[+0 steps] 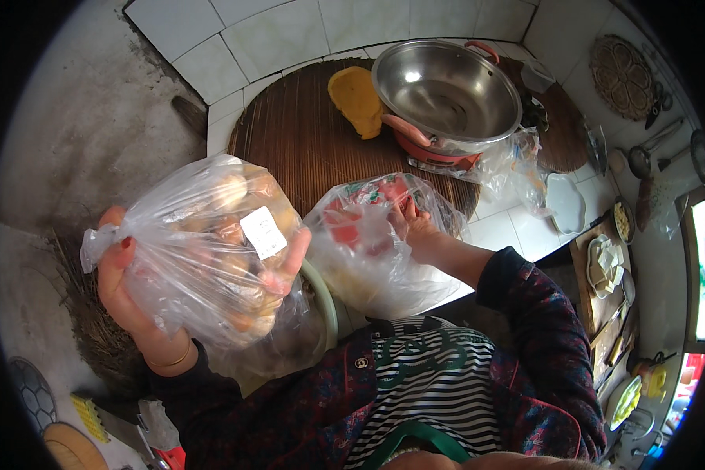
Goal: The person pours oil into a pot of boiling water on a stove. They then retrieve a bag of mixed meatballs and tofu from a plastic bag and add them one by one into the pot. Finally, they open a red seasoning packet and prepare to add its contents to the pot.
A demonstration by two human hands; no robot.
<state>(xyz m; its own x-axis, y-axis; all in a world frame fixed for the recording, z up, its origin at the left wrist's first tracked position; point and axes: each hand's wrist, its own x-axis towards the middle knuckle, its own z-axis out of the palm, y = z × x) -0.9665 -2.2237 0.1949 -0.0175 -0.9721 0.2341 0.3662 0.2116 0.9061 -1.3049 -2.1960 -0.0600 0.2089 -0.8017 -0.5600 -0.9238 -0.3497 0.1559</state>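
Observation:
My left hand [129, 286] holds up a tied clear plastic bag [188, 227] from below, its fingers coming round the right side. Through the film show several rounded tan and whitish pieces, whose kind I cannot make out, and a white label [263, 233] is stuck on the front. To the right, my right hand [419, 231] is closed at the upper part of a second clear plastic bag [368, 274], its fingertips partly hidden by film. Red and green packaging [384, 192] shows inside that bag, with something pale yellowish lower down.
A steel pot [446, 94] with red handles stands on the round dark wooden lid [290, 141], beside an orange-yellow piece [356, 102]. At its right lie crumpled plastic [517, 168] and a white tray [564, 202]. A pale green rim [323, 301] shows beneath the held bag.

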